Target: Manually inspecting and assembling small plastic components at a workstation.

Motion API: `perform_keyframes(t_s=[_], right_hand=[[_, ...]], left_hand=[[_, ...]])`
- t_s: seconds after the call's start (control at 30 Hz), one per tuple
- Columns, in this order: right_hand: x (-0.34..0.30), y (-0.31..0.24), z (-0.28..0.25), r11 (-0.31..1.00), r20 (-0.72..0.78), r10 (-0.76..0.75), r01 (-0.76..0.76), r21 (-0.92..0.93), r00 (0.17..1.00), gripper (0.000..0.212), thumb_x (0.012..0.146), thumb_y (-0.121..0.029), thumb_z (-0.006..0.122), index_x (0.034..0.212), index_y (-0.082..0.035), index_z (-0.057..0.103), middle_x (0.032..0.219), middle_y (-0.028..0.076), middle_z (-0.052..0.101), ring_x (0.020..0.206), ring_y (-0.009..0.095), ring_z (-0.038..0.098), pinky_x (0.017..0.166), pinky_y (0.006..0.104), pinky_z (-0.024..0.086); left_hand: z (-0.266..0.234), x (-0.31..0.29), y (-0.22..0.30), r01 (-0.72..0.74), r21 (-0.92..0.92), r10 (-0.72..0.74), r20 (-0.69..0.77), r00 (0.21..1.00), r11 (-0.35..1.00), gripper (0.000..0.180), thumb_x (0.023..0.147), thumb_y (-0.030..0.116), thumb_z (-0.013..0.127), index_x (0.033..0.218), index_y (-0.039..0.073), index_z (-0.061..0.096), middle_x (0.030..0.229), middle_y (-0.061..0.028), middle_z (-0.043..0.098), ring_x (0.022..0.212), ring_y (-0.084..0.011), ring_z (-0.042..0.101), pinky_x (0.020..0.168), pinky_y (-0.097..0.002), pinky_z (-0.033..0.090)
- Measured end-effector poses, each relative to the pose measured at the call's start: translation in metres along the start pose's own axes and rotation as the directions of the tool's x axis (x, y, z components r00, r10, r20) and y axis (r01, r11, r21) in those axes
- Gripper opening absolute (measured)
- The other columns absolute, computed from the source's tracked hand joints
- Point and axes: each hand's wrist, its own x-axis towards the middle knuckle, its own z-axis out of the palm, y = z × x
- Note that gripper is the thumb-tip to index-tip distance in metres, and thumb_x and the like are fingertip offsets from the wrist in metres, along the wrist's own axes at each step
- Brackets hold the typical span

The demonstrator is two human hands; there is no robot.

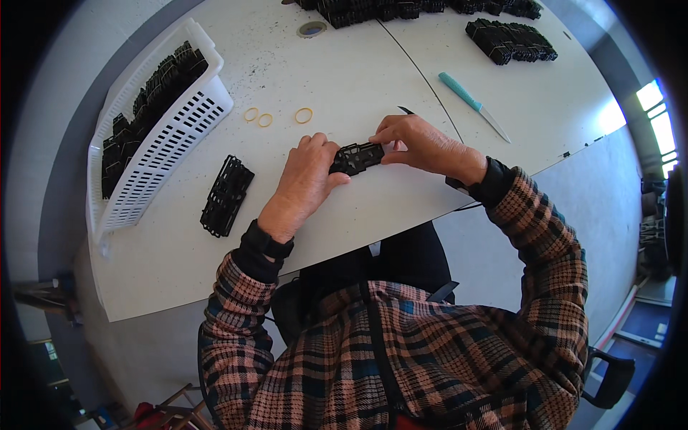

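Their left hand [304, 172] grips one end of a black openwork plastic part [356, 158] over the white tabletop [380, 197], right hand [423, 143] pinching the other. Past that, loose yellow bands [304, 109], then bundled black pieces [511, 42] way back.

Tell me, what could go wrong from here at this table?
The knife lies with its blade bare, so the right hand could get nicked reaching that way. The openwork black part between the hands might crack if bent hard. The loose black part near the left hand could get knocked aside.
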Motion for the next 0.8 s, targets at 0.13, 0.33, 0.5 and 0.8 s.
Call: perform_keyframes(t_s=[0.13,0.33,0.5,0.8], right_hand=[[0.000,-0.001,-0.002,1.000,0.002,-0.009,0.009,-0.018,1.000,0.036,0.077,-0.004,0.077,0.112,-0.002,0.069,0.103,0.011,0.065,0.087,0.023,0.062,0.078,0.0330,0.052],[0.000,0.000,0.001,0.997,-0.014,-0.051,0.050,-0.055,0.999,0.034,0.076,-0.005,0.078,0.109,-0.001,0.069,0.104,0.011,0.065,0.089,0.024,0.063,0.081,0.0338,0.053],[0.002,-0.001,0.001,0.986,-0.022,-0.087,0.083,-0.147,0.996,0.035,0.076,-0.007,0.078,0.110,-0.002,0.069,0.105,0.011,0.064,0.090,0.024,0.063,0.081,0.0341,0.053],[0.006,-0.012,-0.004,0.991,0.056,0.079,-0.072,-0.114,0.995,0.035,0.079,-0.008,0.077,0.112,-0.003,0.069,0.102,0.011,0.063,0.093,0.025,0.063,0.083,0.0333,0.052]], left_hand=[[0.000,0.001,0.001,-0.014,-0.009,0.014,0.003,1.000,1.000,0.037,0.068,0.016,0.082,0.096,0.001,0.063,0.095,-0.0105,0.055,0.093,-0.0293,0.054,0.077,-0.0410,0.048],[0.000,0.001,0.003,-0.006,0.022,0.006,0.010,1.000,1.000,0.037,0.067,0.016,0.083,0.094,0.000,0.062,0.093,-0.0107,0.055,0.093,-0.0298,0.054,0.076,-0.0404,0.048],[-0.002,0.003,0.003,-0.002,0.027,0.001,0.034,0.999,1.000,0.037,0.067,0.015,0.083,0.092,0.000,0.062,0.092,-0.0110,0.055,0.092,-0.0300,0.054,0.076,-0.0399,0.048],[0.001,0.004,0.005,-0.009,0.003,0.009,0.004,1.000,1.000,0.035,0.065,0.012,0.084,0.087,-0.001,0.059,0.091,-0.0116,0.055,0.089,-0.0304,0.053,0.075,-0.0403,0.048]])
